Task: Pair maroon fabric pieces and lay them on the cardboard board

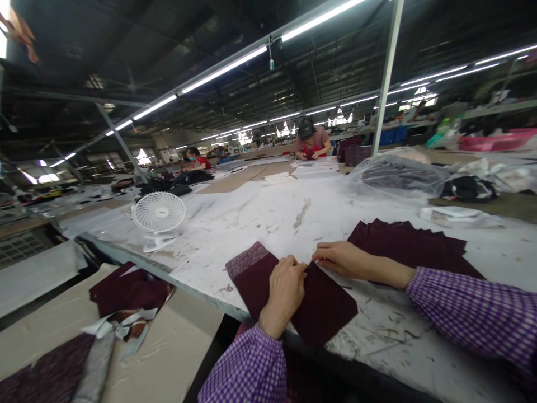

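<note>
A dark maroon fabric piece (325, 308) lies near the table's front edge, its near corner reaching over the edge. My left hand (285, 288) is closed at its upper left side, fingers bent and pressed together at the fabric. At the same top corner, the fingertips of my right hand (346, 259) pinch the fabric edge. Under and left of my left hand rests a maroon piece (255, 280) with a speckled greyish band at its far end. To the right, partly behind my right forearm, a fanned stack of maroon fabric pieces (403, 243) lies flat.
A small white fan (159, 215) stands on the white-covered table (260, 215) at the left. More maroon fabric (128, 291) and pale strips lie on a lower beige surface. A clear plastic bag (396, 173) sits back right. A co-worker (312, 140) leans over the table's far side.
</note>
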A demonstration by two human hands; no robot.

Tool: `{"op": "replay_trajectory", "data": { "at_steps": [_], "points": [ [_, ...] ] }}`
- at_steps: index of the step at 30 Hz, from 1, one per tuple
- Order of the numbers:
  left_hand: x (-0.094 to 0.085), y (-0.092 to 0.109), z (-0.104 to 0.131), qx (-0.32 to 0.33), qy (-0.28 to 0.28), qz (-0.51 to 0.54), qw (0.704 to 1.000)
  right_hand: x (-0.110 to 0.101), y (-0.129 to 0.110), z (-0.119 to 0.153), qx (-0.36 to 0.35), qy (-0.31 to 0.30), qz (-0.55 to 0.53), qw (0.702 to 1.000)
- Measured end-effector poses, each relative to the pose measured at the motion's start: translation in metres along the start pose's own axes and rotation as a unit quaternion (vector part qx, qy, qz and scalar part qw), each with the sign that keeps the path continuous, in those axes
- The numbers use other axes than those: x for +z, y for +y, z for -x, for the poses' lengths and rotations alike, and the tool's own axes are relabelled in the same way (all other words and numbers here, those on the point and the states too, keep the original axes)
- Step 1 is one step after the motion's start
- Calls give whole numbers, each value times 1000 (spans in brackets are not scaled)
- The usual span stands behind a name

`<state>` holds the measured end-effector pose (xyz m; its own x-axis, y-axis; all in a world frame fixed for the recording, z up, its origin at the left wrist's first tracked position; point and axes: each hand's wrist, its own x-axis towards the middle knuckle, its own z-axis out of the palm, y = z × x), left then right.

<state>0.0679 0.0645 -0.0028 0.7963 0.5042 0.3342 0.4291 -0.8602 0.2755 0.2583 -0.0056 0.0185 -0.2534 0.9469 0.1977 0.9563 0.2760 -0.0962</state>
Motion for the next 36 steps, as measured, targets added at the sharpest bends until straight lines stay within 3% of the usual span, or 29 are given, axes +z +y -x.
{"op": "replay_trajectory", "data": {
  "at_steps": [8, 15, 20, 27, 32, 36],
  "points": [
    [-3, 0, -2, -18, -33, -2, 999, 1, 2, -8, -5, 4, 19, 1000],
    [-2, -1, 0, -12, -26, -1, 1000, 7, 0, -11, -30, -1, 67, 997],
    [1, -5, 2, -8, -6, 33, 999, 12, -3, -5, -68, 2, 152, 986],
    [4, -3, 3, 30, -6, -20, 999, 11, 6, 3, -139, -14, 200, 970],
    [5, -2, 2, 20, -3, -11, 1000, 1, 4, 7, -50, 27, 97, 994],
    [0, -2, 2, 17, -7, -15, 1000, 3, -13, 7, -49, 22, -31, 998]
  ]
}}
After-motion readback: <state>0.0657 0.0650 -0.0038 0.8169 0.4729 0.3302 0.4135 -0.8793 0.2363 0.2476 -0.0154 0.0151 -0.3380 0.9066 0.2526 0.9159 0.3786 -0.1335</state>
